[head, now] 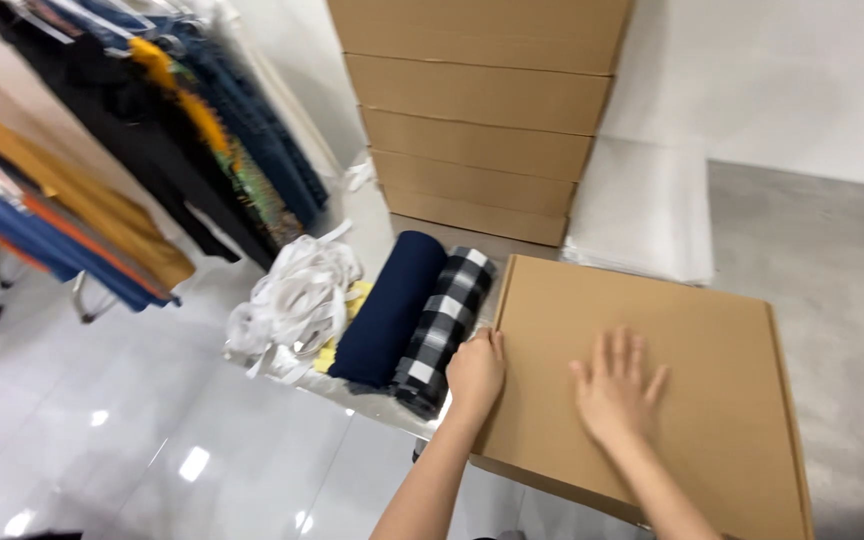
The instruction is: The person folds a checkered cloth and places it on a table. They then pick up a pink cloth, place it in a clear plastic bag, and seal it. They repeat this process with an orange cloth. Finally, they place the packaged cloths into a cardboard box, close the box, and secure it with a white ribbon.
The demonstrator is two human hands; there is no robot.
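Observation:
A flat brown cardboard box lies closed in front of me. My right hand rests flat on its lid, fingers spread. My left hand curls over the box's left edge, gripping it. Just left of the box lie two rolled cloths side by side: a navy blue roll and a black-and-white checked roll.
A pile of white straps lies left of the rolls. A tall stack of flat cardboard boxes stands behind. Clothes hang on a rack at left. White sheets lean by the wall. Glossy white floor below, grey floor at right.

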